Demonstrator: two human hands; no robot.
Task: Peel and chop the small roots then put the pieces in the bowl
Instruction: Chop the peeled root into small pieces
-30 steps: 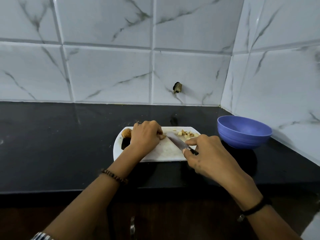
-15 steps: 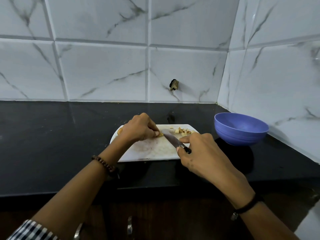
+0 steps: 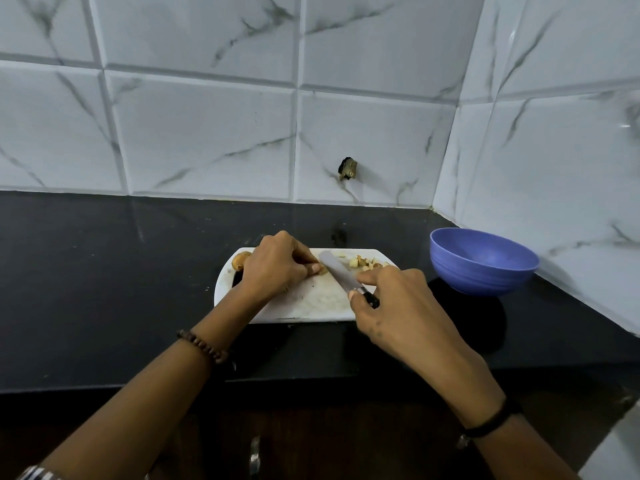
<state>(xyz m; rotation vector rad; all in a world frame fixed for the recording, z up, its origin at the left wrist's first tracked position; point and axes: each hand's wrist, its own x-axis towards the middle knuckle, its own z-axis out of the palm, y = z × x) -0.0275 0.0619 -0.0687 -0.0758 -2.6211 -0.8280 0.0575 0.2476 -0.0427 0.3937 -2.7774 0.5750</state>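
A white cutting board (image 3: 304, 303) lies on the black counter. My left hand (image 3: 277, 265) pinches a small peeled root piece (image 3: 322, 270) down on the board. My right hand (image 3: 391, 306) grips a knife (image 3: 337, 271) by its dark handle, forefinger stretched along the blade's back; the blade lies right beside the pinched piece. Several pale chopped pieces (image 3: 363, 263) sit at the board's far right corner. A brown unpeeled root (image 3: 240, 259) shows behind my left hand at the board's left end. The blue bowl (image 3: 483, 261) stands to the right of the board.
The black counter (image 3: 104, 289) runs along a white marble-tiled wall, which turns a corner behind the bowl. A small dark fitting (image 3: 348, 168) sticks out of the back wall. The counter's front edge lies just below the board, with a dark cabinet beneath.
The knife blade has shifted slightly against the root piece, which my left hand keeps pinned. The camera view has drifted a little; the bowl and board stay put.
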